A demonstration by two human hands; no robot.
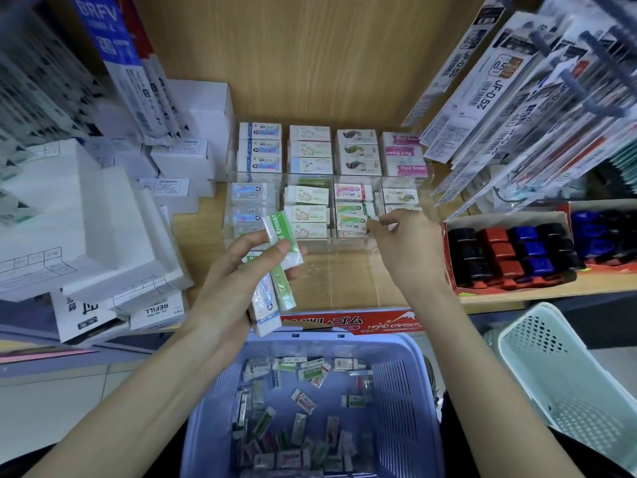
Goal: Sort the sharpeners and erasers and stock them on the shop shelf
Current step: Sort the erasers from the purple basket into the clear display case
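Note:
My left hand [241, 267] grips a small stack of erasers [281, 257], green and blue wrapped, above the front of the shelf. My right hand [406, 243] reaches into a clear acrylic organiser [355, 251], its fingertips pinching an eraser [375, 220] at a front compartment. The organiser's compartments hold rows of wrapped erasers [308, 208]. Below my arms a lilac basket [406, 384] holds several loose erasers and sharpeners [303, 401].
White boxes [86, 219] are stacked on the left of the shelf. A red tray of black, red and blue sharpeners [510, 253] sits on the right. Hanging pen refill packs [510, 98] crowd the upper right. A pale green basket [568, 367] stands at lower right.

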